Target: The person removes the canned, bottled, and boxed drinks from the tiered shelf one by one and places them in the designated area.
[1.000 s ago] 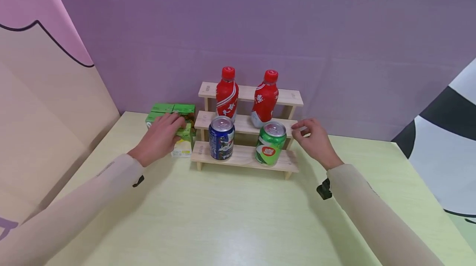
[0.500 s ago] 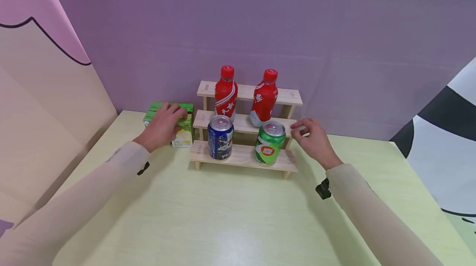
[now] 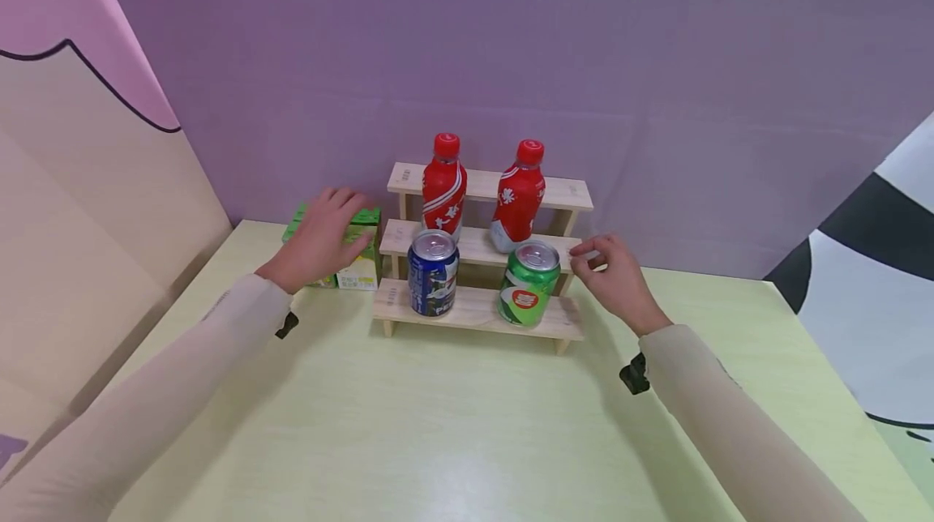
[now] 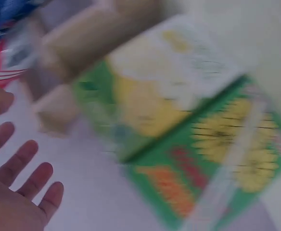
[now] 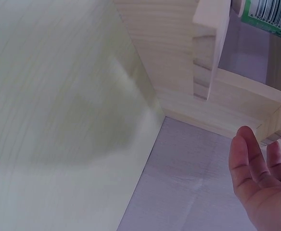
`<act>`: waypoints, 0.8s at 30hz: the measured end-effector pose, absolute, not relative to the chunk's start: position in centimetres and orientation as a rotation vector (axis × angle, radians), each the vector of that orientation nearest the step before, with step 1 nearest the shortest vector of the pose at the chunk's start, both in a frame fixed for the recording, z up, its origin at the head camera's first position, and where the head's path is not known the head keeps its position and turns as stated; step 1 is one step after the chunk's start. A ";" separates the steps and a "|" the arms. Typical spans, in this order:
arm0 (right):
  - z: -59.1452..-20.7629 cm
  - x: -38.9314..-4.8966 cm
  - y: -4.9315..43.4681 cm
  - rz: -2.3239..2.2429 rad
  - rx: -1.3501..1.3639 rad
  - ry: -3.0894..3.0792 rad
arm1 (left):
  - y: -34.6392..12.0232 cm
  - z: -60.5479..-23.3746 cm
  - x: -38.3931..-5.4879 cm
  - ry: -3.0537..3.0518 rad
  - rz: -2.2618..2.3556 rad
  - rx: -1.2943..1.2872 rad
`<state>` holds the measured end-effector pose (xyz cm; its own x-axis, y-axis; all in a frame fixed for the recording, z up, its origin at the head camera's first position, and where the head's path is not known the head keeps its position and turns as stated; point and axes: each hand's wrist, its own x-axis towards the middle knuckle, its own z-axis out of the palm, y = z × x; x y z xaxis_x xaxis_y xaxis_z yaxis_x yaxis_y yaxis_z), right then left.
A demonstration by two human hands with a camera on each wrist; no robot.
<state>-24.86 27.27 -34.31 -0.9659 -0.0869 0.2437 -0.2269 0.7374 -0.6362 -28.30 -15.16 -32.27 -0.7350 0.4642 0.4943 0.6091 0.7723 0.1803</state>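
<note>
My left hand (image 3: 318, 240), fingers spread and holding nothing, hovers over the green drink cartons (image 3: 359, 271) left of the rack. In the left wrist view a white, yellow and green carton (image 4: 150, 96) lies against a green one with yellow flowers (image 4: 222, 139); the fingers are apart from both. My right hand (image 3: 616, 275) pinches the right end of the middle board of a three-step wooden rack (image 3: 474, 307). Two red bottles (image 3: 443, 190) stand on the middle step. On the bottom step are a blue can (image 3: 434, 275) and a green can (image 3: 529, 287).
The rack stands on a pale wood-grain table (image 3: 452, 417), close to a purple backdrop (image 3: 511, 36). A cream and pink panel (image 3: 95, 206) borders the left side, and a black and white patterned panel (image 3: 868, 263) the right.
The left hand has drawn the front carton back against the others beside the rack, then let go and lifted with fingers spreading. The right hand has stayed at the rack's end.
</note>
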 end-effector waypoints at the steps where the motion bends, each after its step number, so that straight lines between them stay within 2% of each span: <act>1: -34.3 -24.8 27.3 1.042 0.247 -2.741 | -14.6 -31.6 -28.1 -2.514 -0.494 -0.822; 10: -34.6 -24.8 27.6 1.039 0.265 -2.708 | -9.7 -27.0 -27.8 -2.455 -0.801 -0.883; 24: -34.4 -24.8 27.2 1.050 0.248 -2.734 | -6.8 -26.3 -29.1 -2.447 -0.957 -0.929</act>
